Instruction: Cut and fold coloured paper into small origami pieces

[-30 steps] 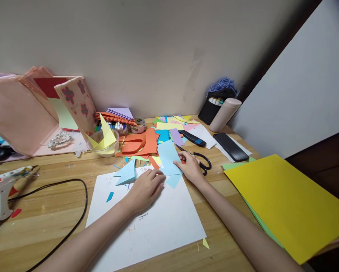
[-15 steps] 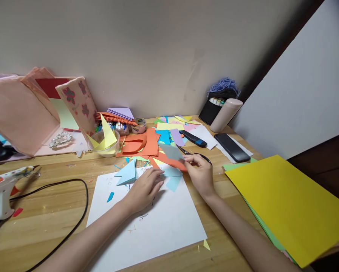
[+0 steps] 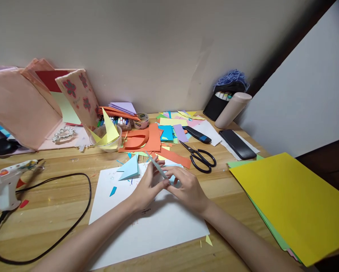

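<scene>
Both my hands meet over the white sheet (image 3: 158, 226) in the middle of the wooden desk. My left hand (image 3: 148, 189) and my right hand (image 3: 186, 187) pinch a light blue paper piece (image 3: 158, 166), which stands on edge between the fingers, seen as a thin tilted strip. A folded light blue triangle (image 3: 129, 169) lies on the sheet just left of my left hand. A small blue scrap (image 3: 111, 191) lies further left. Black scissors (image 3: 200, 156) rest on the desk beyond my right hand.
Orange paper (image 3: 146, 139) and several coloured scraps litter the back of the desk. A glue gun (image 3: 6, 183) with a looping black cable (image 3: 81, 211) lies at left. A large yellow sheet (image 3: 294, 200) covers the right side; a black phone (image 3: 237, 144) and pen holder (image 3: 219, 104) stand behind.
My right hand lifted the light blue paper off the desk and brought it in toward my left hand; it now stands on edge between both hands. The scissors are uncovered.
</scene>
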A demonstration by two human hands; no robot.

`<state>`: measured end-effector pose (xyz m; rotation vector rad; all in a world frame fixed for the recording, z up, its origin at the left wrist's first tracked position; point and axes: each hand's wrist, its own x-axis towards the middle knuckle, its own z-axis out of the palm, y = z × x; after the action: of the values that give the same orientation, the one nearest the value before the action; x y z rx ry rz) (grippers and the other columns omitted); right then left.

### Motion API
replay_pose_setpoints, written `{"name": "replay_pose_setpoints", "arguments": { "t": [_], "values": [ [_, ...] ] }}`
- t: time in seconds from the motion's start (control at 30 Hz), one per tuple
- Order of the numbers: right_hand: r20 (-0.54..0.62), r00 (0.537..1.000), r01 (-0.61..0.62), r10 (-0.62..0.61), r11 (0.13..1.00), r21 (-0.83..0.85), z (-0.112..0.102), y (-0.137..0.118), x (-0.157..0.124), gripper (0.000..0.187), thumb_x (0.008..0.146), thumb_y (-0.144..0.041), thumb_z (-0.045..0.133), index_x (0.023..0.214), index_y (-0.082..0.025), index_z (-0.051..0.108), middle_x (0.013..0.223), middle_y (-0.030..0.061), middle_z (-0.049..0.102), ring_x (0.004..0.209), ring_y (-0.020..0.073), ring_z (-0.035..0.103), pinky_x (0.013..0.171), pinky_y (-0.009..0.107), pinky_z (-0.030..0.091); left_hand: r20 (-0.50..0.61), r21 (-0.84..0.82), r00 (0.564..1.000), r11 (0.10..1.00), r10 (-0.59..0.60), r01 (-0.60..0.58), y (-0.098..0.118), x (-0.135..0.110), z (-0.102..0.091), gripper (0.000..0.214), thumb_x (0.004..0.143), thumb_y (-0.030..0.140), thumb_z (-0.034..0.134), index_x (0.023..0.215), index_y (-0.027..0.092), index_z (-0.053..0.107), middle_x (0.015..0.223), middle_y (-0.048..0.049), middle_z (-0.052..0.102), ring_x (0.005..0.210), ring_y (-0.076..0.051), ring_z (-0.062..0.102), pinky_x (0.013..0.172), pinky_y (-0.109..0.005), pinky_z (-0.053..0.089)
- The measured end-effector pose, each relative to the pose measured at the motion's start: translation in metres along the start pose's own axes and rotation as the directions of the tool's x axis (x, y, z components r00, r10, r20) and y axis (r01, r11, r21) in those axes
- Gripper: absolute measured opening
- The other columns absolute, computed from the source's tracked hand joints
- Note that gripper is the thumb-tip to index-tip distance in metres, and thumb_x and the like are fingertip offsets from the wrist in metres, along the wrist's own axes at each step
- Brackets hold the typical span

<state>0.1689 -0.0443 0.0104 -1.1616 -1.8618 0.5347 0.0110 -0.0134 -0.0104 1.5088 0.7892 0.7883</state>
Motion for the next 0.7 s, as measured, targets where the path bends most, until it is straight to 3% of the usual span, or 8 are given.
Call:
{"name": "replay_pose_setpoints", "arguments": {
  "t": [0.1, 0.27, 0.47, 0.7],
  "values": [
    [0.077, 0.996, -0.041, 0.037, 0.998, 0.05, -0.003, -0.0017, 0.0009, 0.021, 0.075, -0.023, 0.061, 0.096, -0.023, 0.057, 0.113, 0.0073, 0.06, 0.104, 0.0219, 0.056, 0.074, 0.032, 0.05, 0.041, -0.108, 0.999, 0.994, -0.012, 0.016, 0.0014, 0.0023, -0.0024, 0.061, 0.082, 0.036, 0.053, 0.134, 0.028, 0.022, 0.133, -0.0094, 0.037, 0.122, -0.023, 0.036, 0.1, -0.041, 0.033],
    [0.12, 0.992, -0.067, 0.051, 0.989, 0.134, -0.0054, -0.0023, 0.0012, 0.029, 0.075, -0.026, 0.062, 0.104, -0.024, 0.057, 0.117, 0.0079, 0.057, 0.107, 0.022, 0.054, 0.069, 0.029, 0.051, 0.112, -0.222, 0.994, 0.974, -0.018, 0.043, 0.0022, 0.0026, -0.0035, 0.069, 0.08, 0.035, 0.056, 0.137, 0.027, 0.018, 0.131, -0.0109, 0.038, 0.119, -0.026, 0.04, 0.095, -0.043, 0.037],
    [0.153, 0.988, -0.044, 0.015, 0.981, 0.187, -0.0064, -0.0032, 0.0027, 0.036, 0.072, -0.029, 0.066, 0.106, -0.023, 0.057, 0.116, 0.0096, 0.057, 0.113, 0.0238, 0.049, 0.075, 0.03, 0.05, 0.08, -0.177, 0.996, 0.983, -0.036, 0.049, -0.0001, 0.0006, -0.0052, 0.075, 0.075, 0.04, 0.061, 0.137, 0.027, 0.022, 0.137, -0.0116, 0.031, 0.124, -0.03, 0.032, 0.098, -0.047, 0.033],
    [0.212, 0.97, -0.176, 0.117, 0.942, 0.286, -0.0104, -0.0016, 0.0035, 0.031, 0.074, -0.03, 0.064, 0.104, -0.022, 0.058, 0.116, 0.0078, 0.056, 0.102, 0.0198, 0.055, 0.072, 0.028, 0.052, 0.134, -0.214, 0.991, 0.976, -0.001, 0.03, 0.0075, 0.0021, -0.0069, 0.056, 0.08, 0.042, 0.054, 0.13, 0.025, 0.033, 0.132, -0.0087, 0.038, 0.122, -0.025, 0.036, 0.1, -0.042, 0.032]
  ]
}}
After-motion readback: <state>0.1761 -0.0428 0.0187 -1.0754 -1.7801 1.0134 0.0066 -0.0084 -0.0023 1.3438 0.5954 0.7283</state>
